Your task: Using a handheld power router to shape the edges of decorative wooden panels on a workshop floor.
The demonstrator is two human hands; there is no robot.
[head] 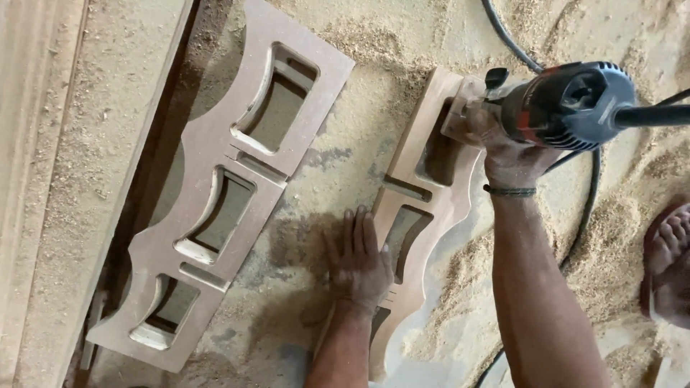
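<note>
My right hand (507,154) grips a black and red hand router (568,104), which sits on the far end of a brown carved board (438,197) with curved cut-outs. This board lies on the sawdust-covered floor. My left hand (358,262) presses flat, fingers spread, on the board's left edge near its middle. A dark band circles my right wrist.
A second, matching cut-out board (230,179) lies to the left, next to a long wooden plank (93,144). The router's black cable (586,208) loops over the sawdust at right. A foot in a red sandal (668,266) shows at the right edge.
</note>
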